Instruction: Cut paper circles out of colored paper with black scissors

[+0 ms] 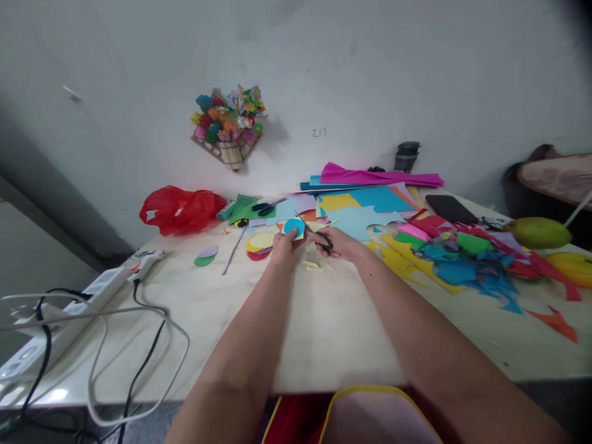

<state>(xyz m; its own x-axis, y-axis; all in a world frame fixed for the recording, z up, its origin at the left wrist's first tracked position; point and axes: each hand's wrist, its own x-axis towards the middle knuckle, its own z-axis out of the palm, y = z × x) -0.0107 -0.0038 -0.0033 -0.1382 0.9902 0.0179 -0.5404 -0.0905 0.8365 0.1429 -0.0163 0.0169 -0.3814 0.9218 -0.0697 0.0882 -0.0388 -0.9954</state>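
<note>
My left hand [284,245] pinches a blue paper circle [293,227] together with pale yellow paper beneath it, near the middle of the table. Just to its right, my right hand [337,243] is closed round black-handled scissors [325,242], whose blades point up and left beside the held paper. Pale yellow scraps [317,264] lie below the hands. Left of my left hand is a small pile of paper circles, with a pale yellow one [261,241] on top. Farther left, a purple circle [208,251] overlaps a green one [204,261].
Behind the hands lie coloured sheets [386,199] and a second pair of scissors [264,208]. A red plastic bag [180,209] is at the back left, power strips [87,302] with cables at the left. Right are paper scraps [456,271], a phone [449,208] and fruit [536,232].
</note>
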